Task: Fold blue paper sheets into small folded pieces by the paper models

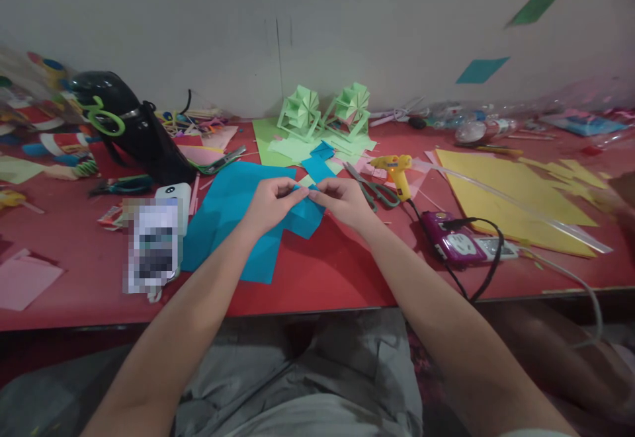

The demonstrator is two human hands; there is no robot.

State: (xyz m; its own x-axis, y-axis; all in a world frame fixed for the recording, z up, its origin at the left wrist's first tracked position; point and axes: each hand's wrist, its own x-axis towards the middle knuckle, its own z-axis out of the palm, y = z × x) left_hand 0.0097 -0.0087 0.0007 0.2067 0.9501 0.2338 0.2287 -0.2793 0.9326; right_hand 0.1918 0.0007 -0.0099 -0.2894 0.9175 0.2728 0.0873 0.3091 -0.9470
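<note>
Between both hands is a small piece of blue paper (306, 215), pinched along its upper edge. My left hand (276, 202) is closed on its left side, thumb and fingers pressed together. On the other side my right hand (344, 200) pinches the same piece, the two thumb tips nearly meeting. Larger blue sheets (223, 219) lie under and left of my hands. Just beyond are small cut blue pieces (319, 167) on pale green paper. Scissors (374, 189) rest to the right of my right hand. How the paper is folded inside my fingers is hidden.
A yellow glue gun (395, 171) stands right of the scissors, its cable running to a purple power strip (454, 242). Yellow sheets (520, 205) bear a clear ruler. Two green folded-paper models (300, 112) stand at the back. Left are a phone (153, 245) and black bottle (133, 126).
</note>
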